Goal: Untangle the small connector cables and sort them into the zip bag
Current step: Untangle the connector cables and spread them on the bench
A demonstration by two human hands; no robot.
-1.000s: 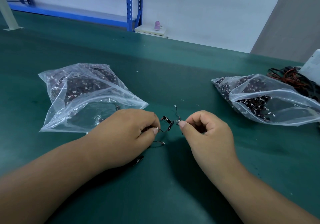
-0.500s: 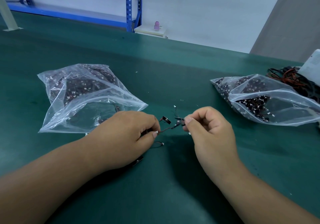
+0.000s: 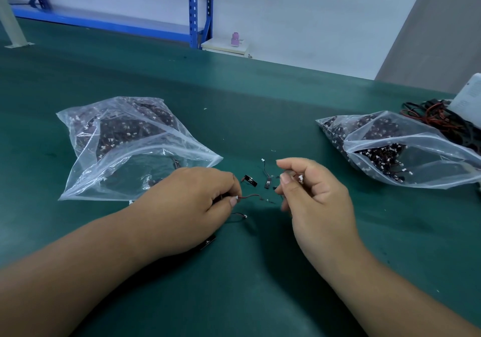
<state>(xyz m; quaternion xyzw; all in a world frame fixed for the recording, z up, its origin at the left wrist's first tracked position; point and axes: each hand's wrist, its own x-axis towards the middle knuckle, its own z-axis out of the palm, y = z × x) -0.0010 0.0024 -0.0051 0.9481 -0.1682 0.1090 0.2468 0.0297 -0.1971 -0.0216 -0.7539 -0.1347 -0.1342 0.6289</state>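
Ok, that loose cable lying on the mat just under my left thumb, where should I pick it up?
I'd pinch the loose cable at its white plug, coming from the right and above. That end lies free on the mat; the thin wire's other end runs under the left hand, so that side is blocked.

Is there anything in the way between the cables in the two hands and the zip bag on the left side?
Nothing visible. The left hand pinches a connector cable right beside the left zip bag; the right hand pinches another. Only green table lies between; the left hand hides the bag's near edge.
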